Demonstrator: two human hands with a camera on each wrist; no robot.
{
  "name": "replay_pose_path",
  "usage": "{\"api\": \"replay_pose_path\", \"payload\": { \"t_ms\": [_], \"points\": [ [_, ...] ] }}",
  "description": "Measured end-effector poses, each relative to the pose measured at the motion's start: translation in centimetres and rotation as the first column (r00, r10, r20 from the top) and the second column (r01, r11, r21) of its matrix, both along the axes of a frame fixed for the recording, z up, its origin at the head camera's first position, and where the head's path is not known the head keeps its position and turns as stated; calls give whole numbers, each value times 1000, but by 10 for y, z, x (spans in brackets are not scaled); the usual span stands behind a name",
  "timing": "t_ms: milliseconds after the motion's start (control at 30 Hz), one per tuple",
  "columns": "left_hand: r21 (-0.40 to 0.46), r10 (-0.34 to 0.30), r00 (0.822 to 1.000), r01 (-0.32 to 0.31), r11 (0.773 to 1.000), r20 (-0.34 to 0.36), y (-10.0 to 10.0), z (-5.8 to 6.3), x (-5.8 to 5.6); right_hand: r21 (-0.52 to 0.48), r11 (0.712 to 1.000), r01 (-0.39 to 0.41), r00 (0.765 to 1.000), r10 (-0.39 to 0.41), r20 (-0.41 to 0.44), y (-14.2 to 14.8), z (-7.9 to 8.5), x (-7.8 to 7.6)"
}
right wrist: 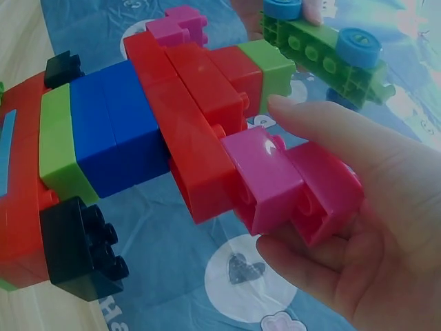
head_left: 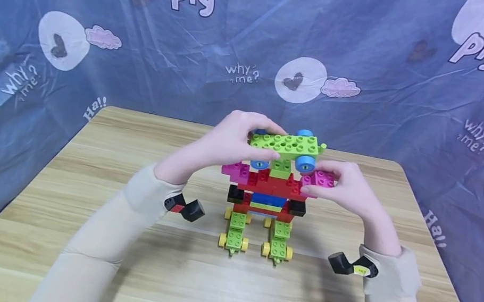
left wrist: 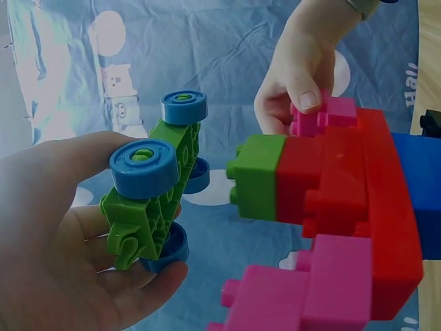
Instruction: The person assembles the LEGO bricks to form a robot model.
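Note:
My left hand (head_left: 231,137) grips a lime-green toy car base (head_left: 303,147) with blue wheels, thumb on the near side. It is held over a standing figure of building bricks, whose top is a green brick (left wrist: 258,178); the left wrist view shows a gap between them. At the figure's right side, my right hand (head_left: 351,190) holds the pink bricks (right wrist: 324,189) that stick out like an arm. Matching pink bricks (left wrist: 310,289) form the other side. Red bricks (head_left: 272,183) make the shoulders, above blue bricks (right wrist: 117,127) and black side bricks (right wrist: 76,248).
The figure stands on two green car bases (head_left: 235,232) with yellow wheels, on a wooden table (head_left: 216,297). Behind and beside the table hangs a blue printed cloth (head_left: 254,23). Small black cameras (head_left: 193,210) sit on both wrists.

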State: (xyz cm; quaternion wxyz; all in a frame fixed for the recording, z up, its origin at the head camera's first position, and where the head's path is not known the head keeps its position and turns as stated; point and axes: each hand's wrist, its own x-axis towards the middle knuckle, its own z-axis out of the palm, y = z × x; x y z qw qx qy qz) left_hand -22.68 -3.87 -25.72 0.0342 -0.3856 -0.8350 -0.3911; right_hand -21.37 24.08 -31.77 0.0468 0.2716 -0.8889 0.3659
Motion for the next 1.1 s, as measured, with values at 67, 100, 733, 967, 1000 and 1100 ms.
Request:
{"api": "replay_pose_path", "payload": {
  "t_ms": [67, 100, 733, 967, 1000, 1100],
  "points": [
    [-12, -2, 1000, 2, 1000, -1, 2, -2, 0, 2, 1000, 9, 1000, -9, 9, 2, 0, 1],
    [-15, -4, 1000, 4, 1000, 0, 2, -3, -1, 3, 1000, 11, 1000, -11, 12, 2, -1, 1],
    [-95, -2, 1000, 3, 995, 6, 8, -14, -6, 7, 999, 33, 998, -34, 48, 2, -2, 2],
    [-93, -2, 1000, 3, 996, 17, 7, -12, -5, -5, 999, 35, 997, -35, 70, 2, -1, 3],
    [-93, -3, 1000, 4, 996, 17, 7, -12, -5, -4, 999, 37, 997, -37, 74, 2, -1, 3],
    [-101, -5, 1000, 6, 995, 16, 7, -11, -5, -5, 999, 43, 995, -42, 85, 2, 0, 5]
  ]
}}
